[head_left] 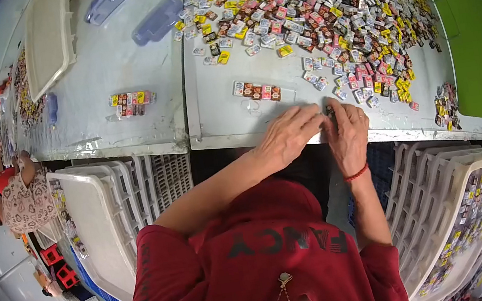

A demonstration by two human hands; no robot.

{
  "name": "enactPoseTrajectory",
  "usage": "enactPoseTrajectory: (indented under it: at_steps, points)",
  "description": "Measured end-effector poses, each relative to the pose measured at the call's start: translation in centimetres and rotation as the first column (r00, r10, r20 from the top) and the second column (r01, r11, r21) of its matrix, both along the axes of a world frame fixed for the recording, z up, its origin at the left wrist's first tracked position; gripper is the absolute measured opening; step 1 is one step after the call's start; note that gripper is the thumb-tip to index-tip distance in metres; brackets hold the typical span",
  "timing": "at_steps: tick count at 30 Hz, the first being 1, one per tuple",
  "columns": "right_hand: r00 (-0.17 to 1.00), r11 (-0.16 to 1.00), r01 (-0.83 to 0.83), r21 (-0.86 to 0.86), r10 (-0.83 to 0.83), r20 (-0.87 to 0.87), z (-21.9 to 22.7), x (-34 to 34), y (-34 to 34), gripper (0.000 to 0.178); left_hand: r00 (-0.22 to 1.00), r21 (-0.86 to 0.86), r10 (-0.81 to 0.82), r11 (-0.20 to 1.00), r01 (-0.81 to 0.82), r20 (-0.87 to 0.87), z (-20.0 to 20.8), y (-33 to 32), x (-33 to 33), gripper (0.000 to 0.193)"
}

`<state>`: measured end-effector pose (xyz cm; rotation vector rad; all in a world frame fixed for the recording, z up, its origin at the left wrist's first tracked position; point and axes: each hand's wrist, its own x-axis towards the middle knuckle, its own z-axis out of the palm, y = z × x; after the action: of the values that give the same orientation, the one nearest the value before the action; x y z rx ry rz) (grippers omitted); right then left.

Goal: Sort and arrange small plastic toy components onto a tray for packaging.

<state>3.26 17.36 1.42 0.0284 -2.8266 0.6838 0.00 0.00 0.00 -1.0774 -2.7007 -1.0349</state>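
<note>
At the near edge of the grey metal table (218, 123), left hand (289, 134) lies flat and empty; right hand (347, 130) pinches something small, can't tell what.

A green board (470, 26) lies beside stacked white trays (96, 214).

Packing workshop — heaped small wrapped sweets (320, 10), stacked white trays (103, 219).

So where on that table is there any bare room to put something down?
Bare table lies between the two clear lids and the short row of packets. Another free patch runs left of the hands, below the second packet row. The upper right is crowded with the big packet heap.
</note>
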Motion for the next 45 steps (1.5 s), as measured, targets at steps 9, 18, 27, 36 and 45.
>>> enactPoseTrajectory:
  at_steps: [9, 18, 27, 36, 45]
  points:
    - [0.98, 0.981, -0.196, 0.005, 0.196, -0.045, -0.3, -0.4, 1.1, 0.033, 0.935, -0.028, -0.353, 0.935, 0.353, 0.019, 0.2, -1.6, -1.0, 0.037]
    - [0.976, 0.973, -0.21, 0.099, 0.214, -0.04, -0.4, -0.3, 1.5, 0.038, 0.954, -0.019, -0.284, 0.959, 0.284, -0.091, -0.2, -2.3, -0.3, 0.038]
    - [0.965, 0.973, -0.228, 0.037, 0.231, -0.124, -0.3, -0.7, 1.6, 0.031, 0.952, -0.073, -0.307, 0.949, 0.307, 0.016, 1.0, -2.6, -1.4, 0.039]
    - [0.966, 0.986, -0.163, 0.035, 0.167, -0.196, -1.0, -0.1, 0.9, 0.036, 0.96, -0.033, -0.265, 0.964, 0.263, -0.093, 0.4, -2.1, -1.3, 0.033]
    - [0.959, 0.979, -0.17, -0.108, 0.14, -0.247, -0.1, -3.2, -3.1, 0.03, 0.966, 0.106, -0.028, 0.993, 0.056, -0.256, 0.2, -3.9, -6.9, 0.027]
